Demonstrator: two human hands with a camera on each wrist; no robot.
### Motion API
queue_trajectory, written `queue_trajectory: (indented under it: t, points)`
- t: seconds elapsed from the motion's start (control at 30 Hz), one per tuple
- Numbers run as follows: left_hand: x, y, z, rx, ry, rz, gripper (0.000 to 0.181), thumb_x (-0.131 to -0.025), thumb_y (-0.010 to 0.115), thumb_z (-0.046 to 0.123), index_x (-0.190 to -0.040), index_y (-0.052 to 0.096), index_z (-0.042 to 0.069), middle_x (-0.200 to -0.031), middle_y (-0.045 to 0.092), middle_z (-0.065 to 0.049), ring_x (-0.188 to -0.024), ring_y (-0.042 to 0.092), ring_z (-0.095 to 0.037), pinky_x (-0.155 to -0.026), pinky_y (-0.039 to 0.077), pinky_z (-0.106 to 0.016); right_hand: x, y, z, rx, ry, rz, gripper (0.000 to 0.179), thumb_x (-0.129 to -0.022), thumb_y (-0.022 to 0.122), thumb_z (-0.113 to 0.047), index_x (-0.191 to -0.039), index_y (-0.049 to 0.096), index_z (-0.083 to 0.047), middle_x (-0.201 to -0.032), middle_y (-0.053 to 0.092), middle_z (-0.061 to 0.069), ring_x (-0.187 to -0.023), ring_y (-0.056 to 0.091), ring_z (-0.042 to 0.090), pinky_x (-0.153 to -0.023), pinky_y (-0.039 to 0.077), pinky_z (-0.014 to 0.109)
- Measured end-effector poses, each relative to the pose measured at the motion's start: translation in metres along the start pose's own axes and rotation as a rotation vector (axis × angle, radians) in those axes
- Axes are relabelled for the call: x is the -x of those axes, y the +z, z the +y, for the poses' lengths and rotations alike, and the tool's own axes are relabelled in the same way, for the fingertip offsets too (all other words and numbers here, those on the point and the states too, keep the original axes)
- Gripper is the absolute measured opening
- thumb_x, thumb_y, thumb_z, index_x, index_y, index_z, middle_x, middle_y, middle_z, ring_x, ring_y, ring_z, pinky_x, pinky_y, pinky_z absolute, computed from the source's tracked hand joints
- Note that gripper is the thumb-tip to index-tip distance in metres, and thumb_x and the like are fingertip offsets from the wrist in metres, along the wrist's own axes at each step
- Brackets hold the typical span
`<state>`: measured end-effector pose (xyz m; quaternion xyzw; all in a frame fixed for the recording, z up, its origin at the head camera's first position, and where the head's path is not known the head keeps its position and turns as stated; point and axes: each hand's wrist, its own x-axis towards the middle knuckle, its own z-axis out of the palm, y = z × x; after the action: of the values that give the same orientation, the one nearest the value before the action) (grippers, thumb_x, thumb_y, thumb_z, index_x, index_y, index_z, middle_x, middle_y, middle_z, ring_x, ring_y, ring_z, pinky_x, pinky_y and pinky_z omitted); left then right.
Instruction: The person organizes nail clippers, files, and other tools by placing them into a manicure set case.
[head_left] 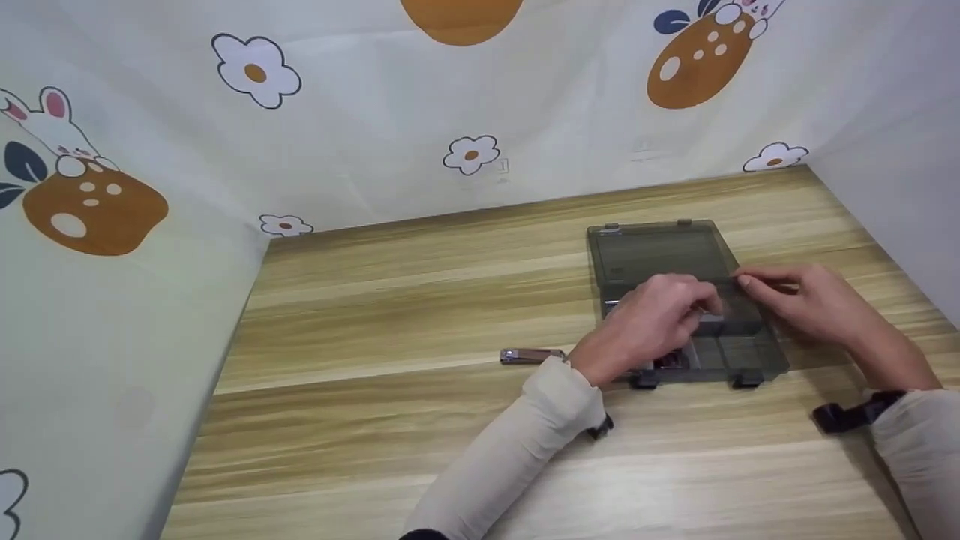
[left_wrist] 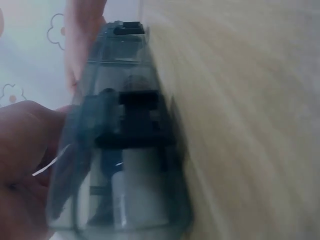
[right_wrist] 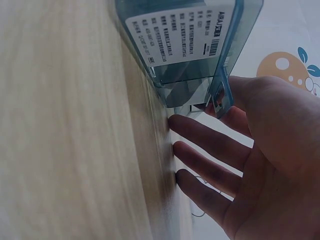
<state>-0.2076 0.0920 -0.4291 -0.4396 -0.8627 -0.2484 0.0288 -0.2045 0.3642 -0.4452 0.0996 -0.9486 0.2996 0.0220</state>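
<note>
A dark see-through compartment box lies on the table with its lid folded back. My left hand reaches over the compartments, fingers bent down into the box and blurred. In the left wrist view, a thin whitish streak shows by those fingers; I cannot tell whether they hold anything. Thumb and forefinger of my right hand pinch the box's right edge near the hinge. Its other fingers spread below, as the right wrist view shows. A printed label is on the box.
Left of the box lies a nail clipper, partly behind the left wrist. Two black latches stick out from the box's front edge. Small items sit in a front compartment. A patterned cloth wall stands behind the table.
</note>
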Motion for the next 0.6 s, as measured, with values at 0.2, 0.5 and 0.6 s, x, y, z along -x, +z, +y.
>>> queue_trajectory:
  t: [0.2,0.5,0.6]
  points:
    - [0.013,-0.007,-0.005,-0.021,-0.038,0.009,0.026,-0.104,0.064,0.006,-0.118,0.079,0.021,-0.118,0.078,0.011,-0.113,0.068,-0.003,-0.092,0.055,-0.014,0.0,0.001,0.001,0.001,0.025,-0.018,0.046,-0.109,0.063,-0.046,-0.137,0.076,-0.013,-0.136,0.072,0.024,-0.128,0.066,0.053,-0.085,0.046,0.004]
    - [0.029,-0.013,-0.007,-0.098,-0.049,0.042,0.02,-0.103,0.07,0.014,-0.117,0.079,0.026,-0.117,0.078,0.015,-0.111,0.068,-0.005,-0.095,0.058,-0.022,0.0,0.001,0.0,0.003,0.025,-0.027,0.047,-0.11,0.06,-0.046,-0.139,0.074,-0.011,-0.138,0.07,0.025,-0.129,0.065,0.055,-0.106,0.05,0.068]
    - [0.034,-0.015,-0.008,-0.103,-0.037,0.045,0.02,-0.103,0.07,0.015,-0.117,0.079,0.026,-0.117,0.078,0.014,-0.109,0.068,-0.006,-0.093,0.058,-0.022,0.0,0.001,0.001,0.005,0.018,-0.01,0.045,-0.11,0.062,-0.045,-0.137,0.075,-0.011,-0.136,0.072,0.024,-0.127,0.067,0.053,-0.098,0.062,0.037]
